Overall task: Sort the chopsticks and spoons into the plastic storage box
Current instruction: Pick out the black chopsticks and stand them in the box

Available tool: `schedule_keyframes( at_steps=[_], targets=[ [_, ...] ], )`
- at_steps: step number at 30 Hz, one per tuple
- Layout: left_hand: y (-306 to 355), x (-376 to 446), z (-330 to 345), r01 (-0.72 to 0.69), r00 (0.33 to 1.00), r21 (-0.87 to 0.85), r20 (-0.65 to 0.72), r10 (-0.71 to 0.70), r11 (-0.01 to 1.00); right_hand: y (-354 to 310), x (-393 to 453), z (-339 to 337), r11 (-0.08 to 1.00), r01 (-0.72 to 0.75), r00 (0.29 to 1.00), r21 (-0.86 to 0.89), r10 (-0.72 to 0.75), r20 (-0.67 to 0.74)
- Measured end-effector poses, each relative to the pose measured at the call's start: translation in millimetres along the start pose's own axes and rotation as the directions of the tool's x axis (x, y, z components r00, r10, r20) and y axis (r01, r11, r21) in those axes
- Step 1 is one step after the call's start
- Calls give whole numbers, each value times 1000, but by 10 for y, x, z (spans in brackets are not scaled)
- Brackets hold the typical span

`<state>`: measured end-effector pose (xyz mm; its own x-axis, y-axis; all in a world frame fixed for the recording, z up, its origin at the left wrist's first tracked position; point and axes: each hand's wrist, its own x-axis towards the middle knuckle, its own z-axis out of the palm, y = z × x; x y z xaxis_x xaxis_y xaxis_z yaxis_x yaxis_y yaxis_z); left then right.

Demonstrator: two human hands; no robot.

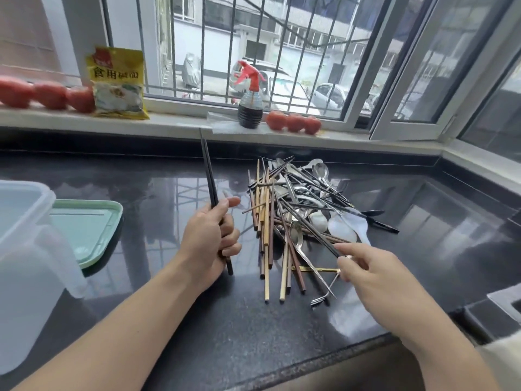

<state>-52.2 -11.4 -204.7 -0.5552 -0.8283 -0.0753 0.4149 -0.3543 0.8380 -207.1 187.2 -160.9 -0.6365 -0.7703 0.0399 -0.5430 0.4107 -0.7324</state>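
Only 1 thing carries writing that can be read: the yellow packet [118, 83] leaning on the windowsill [174, 124], just left of the spray bottle [250, 100]. Across its upper front, large dark characters read 食用, followed by 2 more characters too blurred to make out. Above them, at the packet's top left corner, sits a red brand patch with small pale writing that cannot be read. The spray bottle shows no label. No numbers can be read anywhere.

glossy dark stone counter [174, 320], wooden chopsticks [266, 249], shiny metal spoons [321, 170]
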Motion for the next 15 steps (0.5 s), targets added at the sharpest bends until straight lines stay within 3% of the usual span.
schedule_keyframes(
  at_steps=[3, 5, 9, 13, 15],
  targets=[
    [-11, -19, 28, 17, 1000, -43, -15, -18, 999, -193, -53, 66, 956, 32, 993, 292, -63, 98],
    [12, -36, 63, 25, 1000, -93, -8, -26, 995, -313, 47, 196, 938, 110, 989, 329, -135, 56],
    [34, -9, 115, 68, 998, -259, 34, -62, 963, -529, 372, 611, 943, 315, 948, 109, -307, -79],
    [-14, 57, 32, 92, 995, -274, 65, -77, 957, -643, 695, 1156, 888, 429, 900, -164, -436, -5],
    [1, 100, -42, 92, 995, -324, 10, -94, 941, -756, 756, 1384, 846, 485, 871, -221, -490, 36]
  ],
)
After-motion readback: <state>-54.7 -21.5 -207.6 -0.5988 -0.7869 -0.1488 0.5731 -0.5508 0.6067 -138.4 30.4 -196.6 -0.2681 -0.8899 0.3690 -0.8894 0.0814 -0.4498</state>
